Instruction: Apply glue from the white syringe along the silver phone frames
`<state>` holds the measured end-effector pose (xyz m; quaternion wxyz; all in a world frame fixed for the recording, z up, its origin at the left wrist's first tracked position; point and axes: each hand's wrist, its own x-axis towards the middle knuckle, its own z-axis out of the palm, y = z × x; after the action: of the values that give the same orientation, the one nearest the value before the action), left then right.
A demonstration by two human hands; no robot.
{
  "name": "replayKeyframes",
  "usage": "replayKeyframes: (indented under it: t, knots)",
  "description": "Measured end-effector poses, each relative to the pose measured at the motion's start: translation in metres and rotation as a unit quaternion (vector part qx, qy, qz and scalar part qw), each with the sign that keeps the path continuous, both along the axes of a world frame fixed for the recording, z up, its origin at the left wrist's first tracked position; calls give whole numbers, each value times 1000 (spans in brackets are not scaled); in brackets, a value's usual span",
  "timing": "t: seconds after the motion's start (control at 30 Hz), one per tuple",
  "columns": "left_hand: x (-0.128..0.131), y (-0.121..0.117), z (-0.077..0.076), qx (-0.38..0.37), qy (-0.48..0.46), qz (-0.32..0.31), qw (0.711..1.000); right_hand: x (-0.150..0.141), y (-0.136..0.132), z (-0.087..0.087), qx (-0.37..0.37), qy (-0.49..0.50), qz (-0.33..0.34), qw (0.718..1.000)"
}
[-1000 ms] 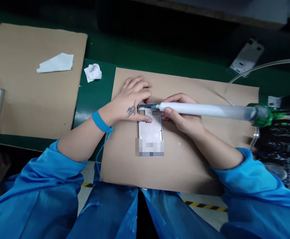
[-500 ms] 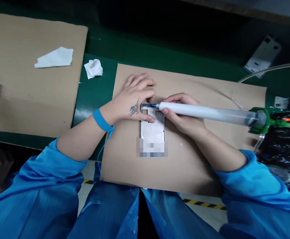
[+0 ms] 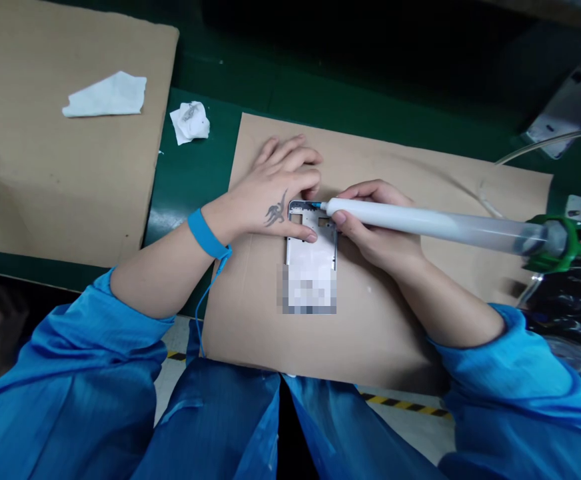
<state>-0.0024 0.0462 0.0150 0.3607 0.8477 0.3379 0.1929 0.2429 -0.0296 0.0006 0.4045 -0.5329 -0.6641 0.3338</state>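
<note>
Cardboard (image 3: 385, 333) supports the phone frame (image 3: 318, 257) under the spread left hand (image 3: 273, 200). The right hand (image 3: 393, 247) pinches the dispensing syringe (image 3: 435, 223); steadiness helps.

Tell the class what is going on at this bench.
The person's right hand holds a dispensing syringe, its blue tip at the top edge of a phone frame. The left hand steadies the frame, thumb across its upper part. The frame lies on a cardboard sheet; part of its lower end is pixelated. A crumpled tissue sits on the green surface nearby.
</note>
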Motion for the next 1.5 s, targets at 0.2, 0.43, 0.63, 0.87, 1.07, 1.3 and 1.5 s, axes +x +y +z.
replayKeyframes:
  t: [0.2,0.43,0.63,0.87,1.07,1.3,1.5]
  knots:
    - [-2,3,-10,37,16,-19,999,0,1,-1,9,-2,-6,1000]
    - [-3,3,-17,70,16,-29,997,0,2,-3,1,11,-8,1000]
    - [-3,2,-17,74,18,-25,997,-1,2,-1,2,10,-15,1000]
    - [-3,2,-12,68,32,-28,997,0,2,-2,-10,18,-8,1000]
    - [-4,2,-9,57,32,-36,997,2,1,-3,-26,30,-1,999]
    - [-4,2,-9,56,29,-37,997,2,1,1,-38,24,3,999]
    - [-3,1,-8,58,36,-34,997,3,0,2,-40,35,4,999]
